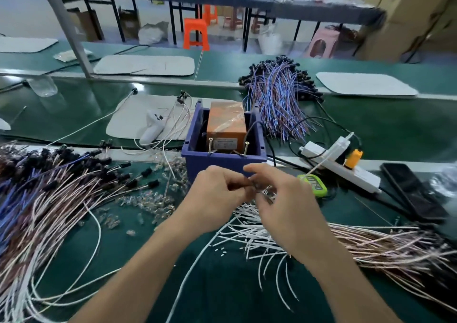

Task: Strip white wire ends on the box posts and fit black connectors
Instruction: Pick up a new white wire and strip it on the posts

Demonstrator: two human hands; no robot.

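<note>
Bare left hand and right hand pinch one thin white wire before the square blue plastic box.

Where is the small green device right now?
In the head view the small green device lies right of centre, between the right hand and the white power strip.

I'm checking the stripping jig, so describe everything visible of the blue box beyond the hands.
The blue plastic box is an open-topped bin with a ribbed rim, upright on the green bench. Two brass-coloured posts stand at its near wall. Inside sits an orange block in clear film with a pale label. A black cable hangs over its right wall.
</note>
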